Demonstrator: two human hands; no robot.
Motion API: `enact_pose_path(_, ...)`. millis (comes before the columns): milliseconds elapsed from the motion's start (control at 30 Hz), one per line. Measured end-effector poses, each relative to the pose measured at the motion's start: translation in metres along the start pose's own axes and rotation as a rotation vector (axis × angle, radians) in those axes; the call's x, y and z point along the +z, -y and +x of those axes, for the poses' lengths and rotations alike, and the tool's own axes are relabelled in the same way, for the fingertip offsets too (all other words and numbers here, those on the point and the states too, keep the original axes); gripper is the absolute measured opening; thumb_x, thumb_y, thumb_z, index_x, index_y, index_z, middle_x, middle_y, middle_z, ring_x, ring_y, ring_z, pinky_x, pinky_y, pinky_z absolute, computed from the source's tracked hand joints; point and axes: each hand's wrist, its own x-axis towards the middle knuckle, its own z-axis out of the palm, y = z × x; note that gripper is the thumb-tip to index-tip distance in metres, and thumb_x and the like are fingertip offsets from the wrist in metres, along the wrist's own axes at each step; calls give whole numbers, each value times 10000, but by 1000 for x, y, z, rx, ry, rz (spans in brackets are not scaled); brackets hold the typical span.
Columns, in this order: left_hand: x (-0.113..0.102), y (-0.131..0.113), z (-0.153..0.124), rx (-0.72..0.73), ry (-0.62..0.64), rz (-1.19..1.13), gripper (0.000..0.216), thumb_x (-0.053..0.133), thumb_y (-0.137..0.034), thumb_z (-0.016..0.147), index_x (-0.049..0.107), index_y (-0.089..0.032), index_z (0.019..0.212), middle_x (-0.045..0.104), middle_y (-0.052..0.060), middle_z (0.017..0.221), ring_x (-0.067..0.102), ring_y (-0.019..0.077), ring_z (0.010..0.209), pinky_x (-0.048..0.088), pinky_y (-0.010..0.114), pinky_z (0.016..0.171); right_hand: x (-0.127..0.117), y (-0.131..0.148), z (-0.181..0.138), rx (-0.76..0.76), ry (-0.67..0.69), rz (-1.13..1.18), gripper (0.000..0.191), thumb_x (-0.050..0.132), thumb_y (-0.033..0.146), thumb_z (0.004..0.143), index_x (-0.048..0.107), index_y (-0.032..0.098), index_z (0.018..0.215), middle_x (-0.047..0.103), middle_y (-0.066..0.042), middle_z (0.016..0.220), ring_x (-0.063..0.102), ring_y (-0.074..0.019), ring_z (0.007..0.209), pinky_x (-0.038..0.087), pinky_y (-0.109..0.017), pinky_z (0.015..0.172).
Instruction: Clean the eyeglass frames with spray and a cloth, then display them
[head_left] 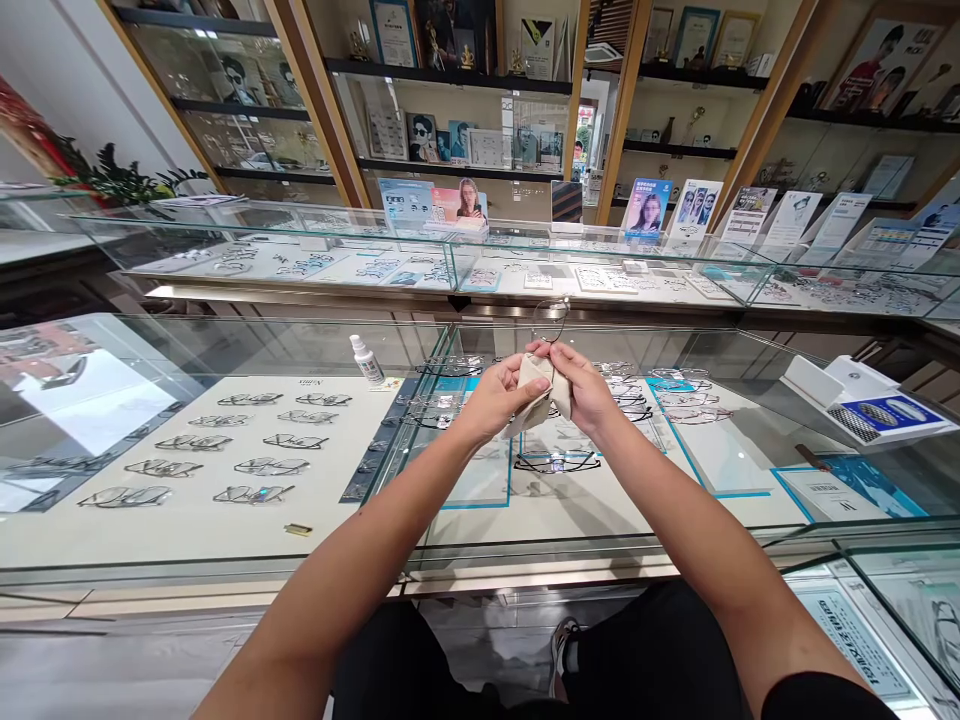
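Eyeglasses and cloth between left hand and right hand

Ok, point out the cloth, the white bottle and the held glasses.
Cloth [535, 369], head view: upper part, above the left thumb.
White bottle [367, 364], head view: its body.
Held glasses [551, 318], head view: a lens.

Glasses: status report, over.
Left hand and right hand gripping cloth. Glasses held, partly showing above hands. Bottle stands left, clear of hands.

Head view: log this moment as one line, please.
left hand: holding cloth | right hand: holding cloth | glasses: in hands, partly hidden | white bottle: left of hands
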Motion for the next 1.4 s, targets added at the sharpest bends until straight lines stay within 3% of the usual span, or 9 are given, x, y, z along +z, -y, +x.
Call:
enact_pose_path(367,1,5,-1,-2,-26,77,674,1012,-638,716,730,-157,1094,689,-14,759,526,96,592,344,221,555,2,-5,-3,-20,-5,-45,424,955,671,758,865,294,930,836,-26,1106,715,-205,961,572,-305,819)
enact_pose_path(500,1,10,1,42,-115,80,699,982,-703,719,746,-150,1075,704,-9,764,556,111,620,403,226,592,4,-7,-5,17,27,-100,451,921,711,771,873,305,963,833,-22,1066,709,-200,908,540,-295,742)
enact_pose_path(600,-2,11,4,78,-119,73,675,941,-740,756,762,-146,1022,707,-2,769,569,117,648,430,235,630,6,-5,-7,17,49,-126,434,908,696,789,881,304,976,837,-23,1125,726,-211,978,548,-302,786)
enact_pose_path(767,-11,11,6,92,-46,82,621,886,-744,832,804,-163,1033,702,19,764,605,142,694,446,249,670,6,-1,-5,-33,55,-76,354,914,621,805,857,279,879,850,-52,1169,746,-267,1161,585,-369,986)
enact_pose_path(967,-7,3,0,-32,63,-6,647,1019,-575,747,774,-155,1173,748,27,874,629,137,712,475,247,678,2,2,-2,34,-20,11,392,966,609,711,827,267,844,866,-57,1129,764,-295,1159,613,-412,1020)
enact_pose_path(1033,-4,2,-1,-24,33,9,701,1057,-522,697,758,-155,1214,763,29,901,650,142,729,484,246,689,3,2,-2,37,-22,0,390,956,612,721,829,269,856,866,-58,1151,764,-295,1168,617,-406,1008)
enact_pose_path(1133,0,4,-1,6,-48,57,727,1032,-572,714,750,-152,1236,731,2,804,609,130,644,440,238,615,8,0,-6,43,-7,-46,409,925,635,745,845,263,893,858,-67,1223,752,-302,1210,620,-390,973)
enact_pose_path(1267,4,8,1,90,-139,36,656,1001,-648,718,743,-160,1073,732,7,808,628,146,695,479,251,657,18,1,-12,24,2,-106,410,893,639,767,873,259,919,848,-59,1265,750,-280,1170,608,-353,917)
enact_pose_path(1400,4,11,3,144,-170,70,638,926,-744,766,697,-169,920,695,4,782,582,137,689,462,258,653,18,6,-16,45,12,-162,419,870,624,809,903,248,992,854,-51,1030,745,-256,1026,587,-346,864)
